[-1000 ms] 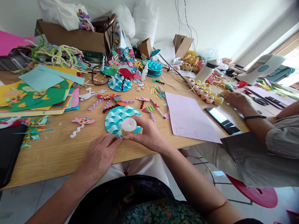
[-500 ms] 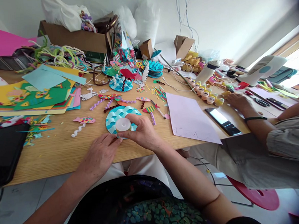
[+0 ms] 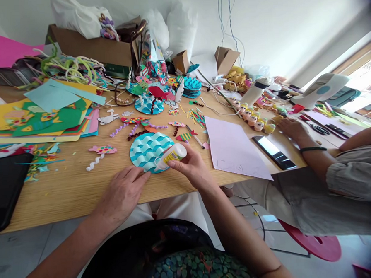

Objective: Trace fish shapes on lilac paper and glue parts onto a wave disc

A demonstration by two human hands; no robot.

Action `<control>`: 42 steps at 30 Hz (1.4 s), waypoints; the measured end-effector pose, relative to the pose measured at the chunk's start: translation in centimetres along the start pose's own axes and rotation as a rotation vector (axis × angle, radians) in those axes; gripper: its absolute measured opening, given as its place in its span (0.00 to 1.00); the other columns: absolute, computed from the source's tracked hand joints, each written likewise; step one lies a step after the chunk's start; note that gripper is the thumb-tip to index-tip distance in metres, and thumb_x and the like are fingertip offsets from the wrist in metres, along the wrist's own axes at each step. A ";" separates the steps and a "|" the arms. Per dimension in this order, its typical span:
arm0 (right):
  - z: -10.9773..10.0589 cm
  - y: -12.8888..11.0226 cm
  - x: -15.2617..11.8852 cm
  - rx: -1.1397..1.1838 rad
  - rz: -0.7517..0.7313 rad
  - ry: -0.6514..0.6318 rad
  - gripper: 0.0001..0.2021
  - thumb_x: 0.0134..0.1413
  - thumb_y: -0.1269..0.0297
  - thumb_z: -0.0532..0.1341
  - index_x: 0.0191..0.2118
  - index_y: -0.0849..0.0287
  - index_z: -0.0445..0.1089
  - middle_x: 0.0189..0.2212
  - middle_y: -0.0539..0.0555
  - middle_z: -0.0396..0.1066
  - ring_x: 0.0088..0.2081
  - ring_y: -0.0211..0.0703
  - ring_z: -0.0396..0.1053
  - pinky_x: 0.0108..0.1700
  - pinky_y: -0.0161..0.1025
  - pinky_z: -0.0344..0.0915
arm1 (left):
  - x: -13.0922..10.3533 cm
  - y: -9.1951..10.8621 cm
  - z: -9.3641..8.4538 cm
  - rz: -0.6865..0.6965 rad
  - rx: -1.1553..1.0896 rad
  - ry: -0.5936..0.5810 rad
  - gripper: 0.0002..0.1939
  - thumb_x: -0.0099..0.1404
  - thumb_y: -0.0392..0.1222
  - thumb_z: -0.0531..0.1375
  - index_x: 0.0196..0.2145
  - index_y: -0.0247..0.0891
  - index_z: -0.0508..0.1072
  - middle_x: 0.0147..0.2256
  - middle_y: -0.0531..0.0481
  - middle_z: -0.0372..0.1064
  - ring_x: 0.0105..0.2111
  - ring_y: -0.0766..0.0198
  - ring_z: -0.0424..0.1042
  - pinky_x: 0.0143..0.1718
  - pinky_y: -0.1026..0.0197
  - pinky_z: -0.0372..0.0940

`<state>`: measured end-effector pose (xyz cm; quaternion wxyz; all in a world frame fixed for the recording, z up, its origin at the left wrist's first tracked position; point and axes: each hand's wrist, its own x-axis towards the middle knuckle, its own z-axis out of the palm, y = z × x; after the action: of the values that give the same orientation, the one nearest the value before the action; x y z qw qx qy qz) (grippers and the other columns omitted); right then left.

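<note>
A round blue paper disc (image 3: 145,148) with white and teal wavy strips lies on the table in front of me. My left hand (image 3: 126,187) rests at its near edge, thumb and fingers closed together on the rim. In my right hand (image 3: 193,165) is a white glue bottle (image 3: 174,153) with a yellow label, tilted so its nozzle points down and left at the disc's near right edge. Around the disc lie paper fish on curled pipe cleaners: a pink spotted fish (image 3: 102,149) to the left and a green striped fish (image 3: 185,136) to the right.
A pen (image 3: 195,137) and a lilac sheet (image 3: 232,149) lie to the right, then a phone (image 3: 273,152) near a co-worker's hand (image 3: 293,128). A black tablet (image 3: 9,189) sits at the left edge, with coloured paper (image 3: 5,136) behind it. Finished wave discs (image 3: 191,88) are stacked behind.
My right hand has tipped the glue bottle from pointing its base at me to leaning right, showing its label, and moved slightly right. My left hand stays at the disc's edge.
</note>
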<state>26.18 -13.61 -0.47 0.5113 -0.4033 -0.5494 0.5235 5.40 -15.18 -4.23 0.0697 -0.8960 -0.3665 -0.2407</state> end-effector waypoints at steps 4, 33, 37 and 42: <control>-0.1 -0.2 -0.2 -0.001 -0.017 0.054 0.20 0.36 0.56 0.70 0.36 0.57 0.66 0.34 0.50 0.69 0.37 0.41 0.67 0.43 0.40 0.65 | 0.0 0.0 -0.1 -0.010 0.004 0.005 0.17 0.66 0.32 0.46 0.44 0.36 0.72 0.39 0.42 0.70 0.39 0.55 0.69 0.38 0.52 0.67; 0.4 -2.5 0.3 -0.603 -0.223 -0.138 0.16 0.47 0.55 0.64 0.37 0.60 0.66 0.32 0.51 0.69 0.34 0.39 0.65 0.36 0.35 0.59 | -0.1 -0.1 0.0 0.006 -0.002 -0.002 0.17 0.65 0.32 0.47 0.45 0.37 0.70 0.40 0.42 0.69 0.41 0.54 0.68 0.39 0.52 0.67; 1.1 -2.8 0.6 -0.622 -0.259 -0.191 0.14 0.47 0.56 0.64 0.35 0.61 0.66 0.33 0.51 0.69 0.35 0.39 0.65 0.37 0.34 0.60 | 0.0 -0.1 0.0 0.009 -0.016 0.014 0.17 0.65 0.32 0.46 0.45 0.36 0.70 0.40 0.42 0.70 0.41 0.54 0.68 0.39 0.52 0.67; 1.0 -3.4 0.8 -0.695 -0.293 -0.305 0.13 0.48 0.60 0.64 0.38 0.61 0.67 0.34 0.53 0.70 0.37 0.40 0.66 0.39 0.36 0.60 | 0.1 0.0 0.0 0.031 -0.001 0.043 0.16 0.65 0.32 0.46 0.43 0.34 0.72 0.39 0.40 0.70 0.39 0.53 0.69 0.37 0.52 0.68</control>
<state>25.37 -13.47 3.06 0.3264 -0.3872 -0.8148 0.2821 5.42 -15.10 -4.16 0.0807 -0.8963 -0.3506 -0.2592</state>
